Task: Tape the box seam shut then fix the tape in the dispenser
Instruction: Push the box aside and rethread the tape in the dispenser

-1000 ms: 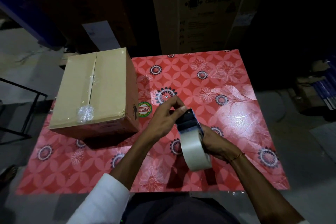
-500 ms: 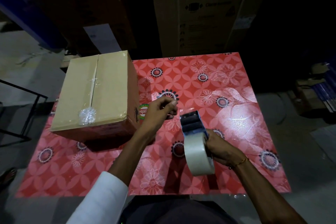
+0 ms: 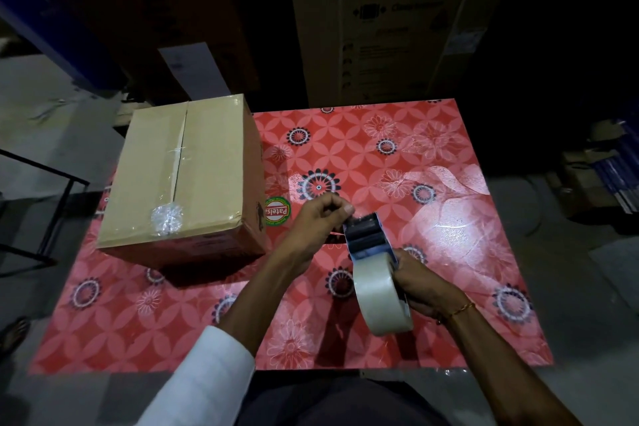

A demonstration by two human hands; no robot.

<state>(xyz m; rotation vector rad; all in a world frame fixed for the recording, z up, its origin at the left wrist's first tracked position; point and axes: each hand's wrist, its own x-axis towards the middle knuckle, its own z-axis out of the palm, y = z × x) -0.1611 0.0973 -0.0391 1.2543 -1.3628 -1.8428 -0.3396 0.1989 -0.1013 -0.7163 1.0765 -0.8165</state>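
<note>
A brown cardboard box [image 3: 211, 162] stands on the left of the red flowered table [image 3: 432, 183], its top seam covered with clear tape and a crumpled wad of tape [image 3: 166, 218] near its front edge. My right hand [image 3: 420, 282] grips the tape dispenser [image 3: 368, 235] by its handle, with the big white tape roll [image 3: 382, 294] facing me. My left hand [image 3: 320, 221] pinches the clear tape end at the dispenser's front, fingers closed on it.
A tall washing machine carton [image 3: 387, 21] stands behind the table. A round green and red sticker [image 3: 277, 212] lies on the table beside the box. A black metal frame [image 3: 38, 218] is at the left, clutter on the floor at the right.
My left hand left the dispenser's front half a second ago, then came back to it and now pinches the tape end there. My right hand kept holding the dispenser.
</note>
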